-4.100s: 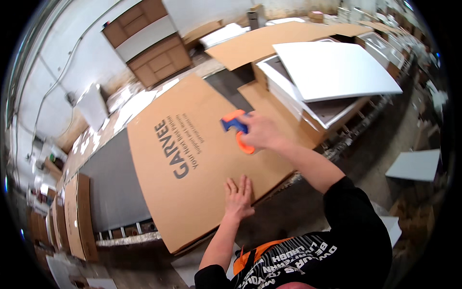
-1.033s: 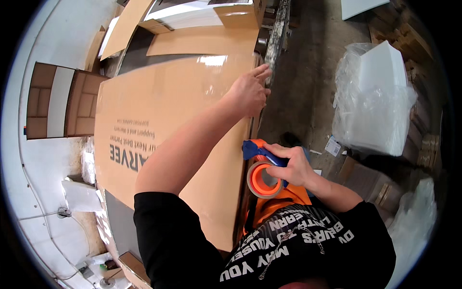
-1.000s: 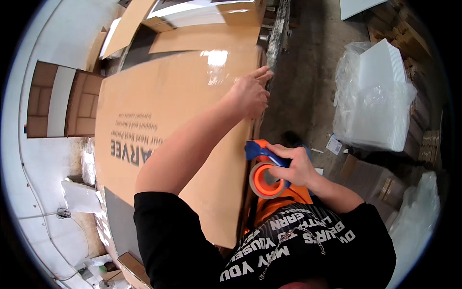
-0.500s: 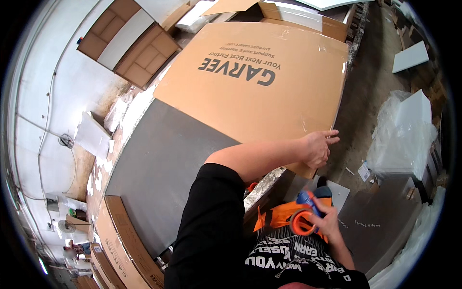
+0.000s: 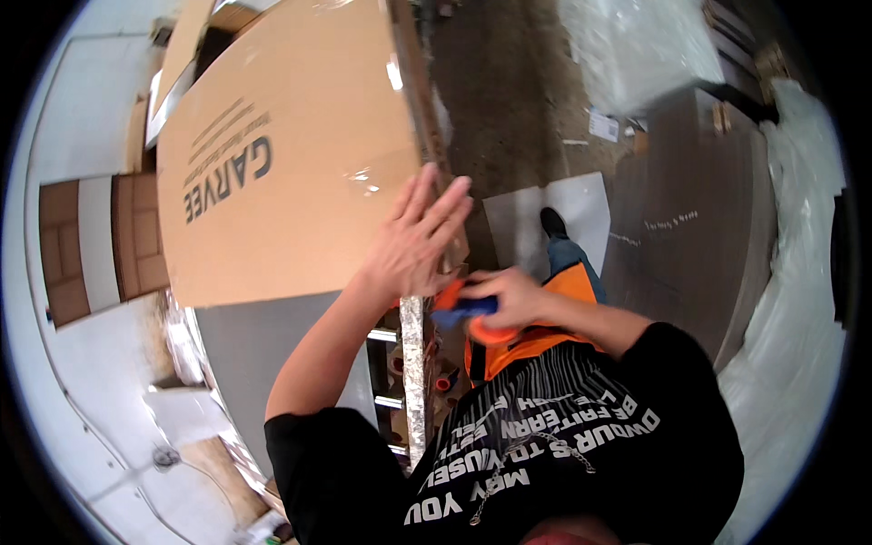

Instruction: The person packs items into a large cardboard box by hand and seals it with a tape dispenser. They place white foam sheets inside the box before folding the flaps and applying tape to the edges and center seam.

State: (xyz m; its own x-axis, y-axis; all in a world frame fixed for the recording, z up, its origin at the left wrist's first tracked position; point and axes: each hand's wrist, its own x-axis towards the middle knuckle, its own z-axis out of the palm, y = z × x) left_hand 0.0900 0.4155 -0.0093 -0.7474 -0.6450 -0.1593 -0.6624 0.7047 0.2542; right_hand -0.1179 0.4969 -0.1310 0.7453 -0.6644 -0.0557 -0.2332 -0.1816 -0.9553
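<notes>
A large brown cardboard carton with dark print lies on a long workbench, and strips of clear tape shine on its top. My left hand rests on the carton's near right corner, its fingers stretched out and slightly apart over the edge. Just below it, my right hand grips a blue and orange tape dispenser, partly blurred. The dispenser's front end is close beside the carton's corner; whether it touches the cardboard I cannot tell.
A dark grey sheet lies on the bench next to the carton. The bench's silvery edge runs toward me. A white board is on the floor by my foot. To the right stand a dark grey slab and plastic-wrapped goods.
My view has turned to the right. The right hand has brought the tape dispenser from near my body up to the carton's corner. My left hand's fingers have stretched out along the carton's edge.
</notes>
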